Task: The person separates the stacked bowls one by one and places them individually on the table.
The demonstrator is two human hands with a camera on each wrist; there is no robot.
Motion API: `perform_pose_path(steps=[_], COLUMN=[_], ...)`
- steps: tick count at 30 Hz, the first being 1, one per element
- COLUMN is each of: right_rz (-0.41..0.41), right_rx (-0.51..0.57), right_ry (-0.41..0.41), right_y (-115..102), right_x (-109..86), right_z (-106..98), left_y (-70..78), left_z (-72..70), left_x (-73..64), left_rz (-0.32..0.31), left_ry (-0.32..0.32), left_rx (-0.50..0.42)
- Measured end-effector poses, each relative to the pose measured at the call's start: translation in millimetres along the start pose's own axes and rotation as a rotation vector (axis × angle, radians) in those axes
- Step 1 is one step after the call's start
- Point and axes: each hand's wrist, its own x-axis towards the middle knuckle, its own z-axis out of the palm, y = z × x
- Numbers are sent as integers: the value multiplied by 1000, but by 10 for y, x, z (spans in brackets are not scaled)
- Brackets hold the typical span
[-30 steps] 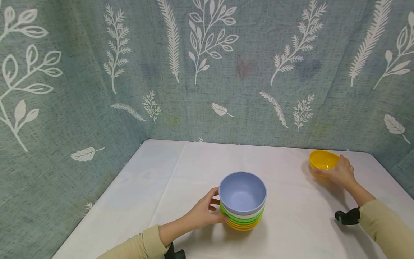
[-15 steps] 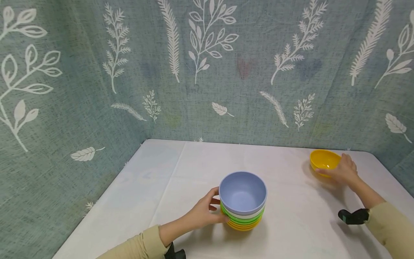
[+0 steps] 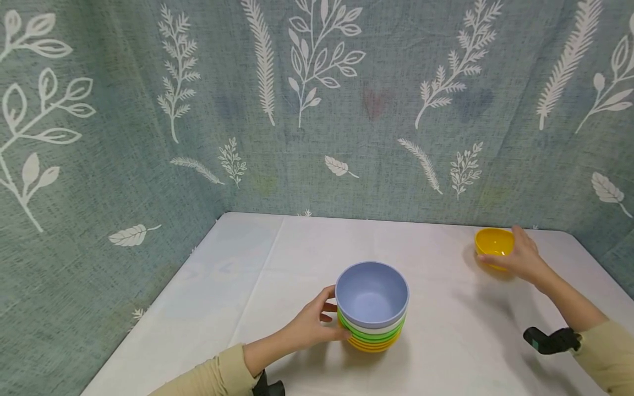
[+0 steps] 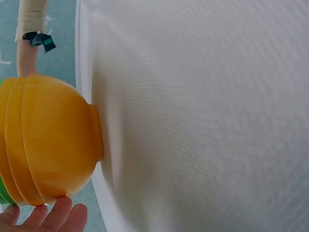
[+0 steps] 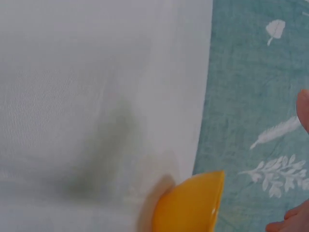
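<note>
Head: the left hand (image 3: 312,322) grips the bowl stack (image 3: 372,311) at nine o'clock; the right hand (image 3: 521,258), fingers wide, hovers by the yellow bowl (image 3: 491,245), at the stack's two o'clock on the tabletop (image 3: 436,264). Left wrist: fingertips (image 4: 60,211) touch the stack. Right wrist: fingers clear the yellow bowl; probably unstacking, next calling for returning stackward.

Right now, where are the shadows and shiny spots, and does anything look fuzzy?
Head view: soft shadows lie on the white cloth-covered table around the stack of round glossy blue-topped bowls; tiny white glints shine inside the lone round glossy yellow bowl. Left wrist view: a shadow darkens the table beside the stack's base. Right wrist view: the table's shadow has fuzzy edges.
</note>
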Motion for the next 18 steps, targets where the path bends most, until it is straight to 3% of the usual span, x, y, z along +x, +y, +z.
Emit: perform_pose_path(steps=[10,18], right_rz=[-35,-177], right_rx=[96,134], right_ry=[-162,-192], right_y=[-350,-617], right_x=[-250,-425], right_z=[65,209], left_y=[-11,-31], left_z=[7,2], left_x=[8,14], left_rz=[-3,17], left_ry=[-12,-6], left_rx=[-8,-14])
